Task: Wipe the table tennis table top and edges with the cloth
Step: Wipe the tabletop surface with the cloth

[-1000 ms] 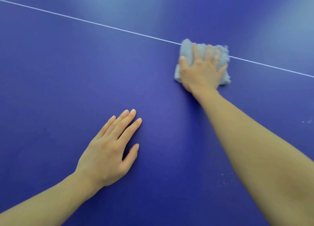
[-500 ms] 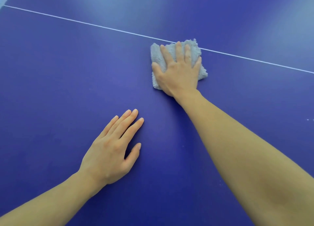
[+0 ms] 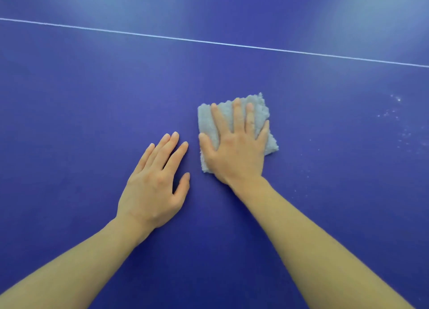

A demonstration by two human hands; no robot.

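Right hand [image 3: 235,146] is pressing flat on a folded grey cloth [image 3: 262,113], fingers spread straight, out on the blue table tennis table [image 3: 69,100] well short of the white line [image 3: 209,42]. Left hand [image 3: 154,183] is lying flat just beside it, fingers straight, holding nothing. White specks [image 3: 394,113] are sitting off to the right.

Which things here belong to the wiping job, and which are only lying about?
In the job: cloth, right hand pressing it flat, table, white specks at the right.
Not in the job: left hand, resting flat on the table; white line.
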